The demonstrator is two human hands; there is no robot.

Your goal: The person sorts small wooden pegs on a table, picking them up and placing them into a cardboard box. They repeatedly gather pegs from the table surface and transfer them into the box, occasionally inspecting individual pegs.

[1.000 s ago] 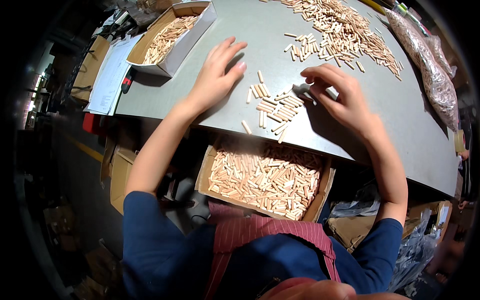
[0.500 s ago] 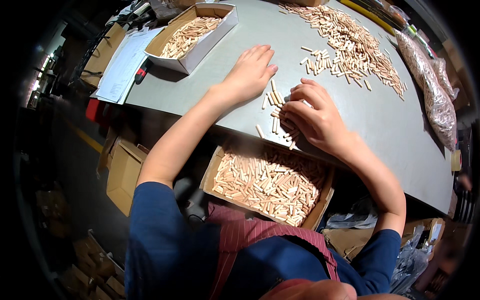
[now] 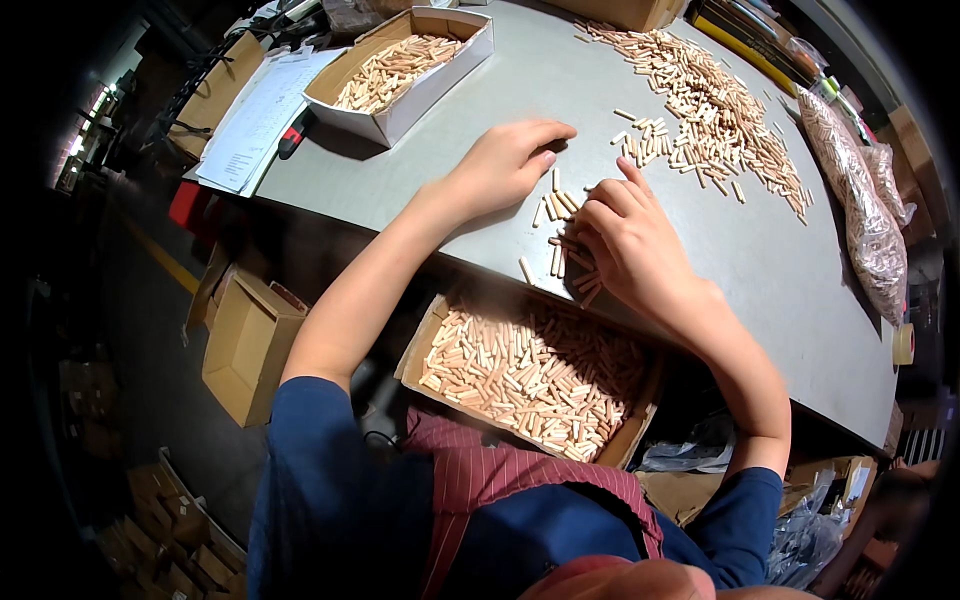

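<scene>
Short wooden dowel pins [image 3: 562, 210] lie in a small loose group near the table's front edge, between my two hands. My left hand [image 3: 503, 168] is just beyond and left of them, fingers stretched forward and thumb apart, with nothing seen in it. Over the right side of the group, my right hand [image 3: 632, 238] has most fingers curled inward and one finger raised. Its fingertips are partly hidden, so what they pinch cannot be made out. Below the table edge, in front of my body, stands a cardboard box [image 3: 412, 352] full of dowel pins.
A large heap of dowel pins [image 3: 715, 105] spreads across the far right. A white box [image 3: 440, 82] with more pins stands far left, beside papers [image 3: 262, 125] and a red-and-black tool [image 3: 293, 135]. Along the right edge lies a filled clear plastic bag [image 3: 850, 195].
My left hand's fingers have swung rightward. My right hand has shifted slightly right and lower, with one finger now lifted. The head view has shifted slightly.
</scene>
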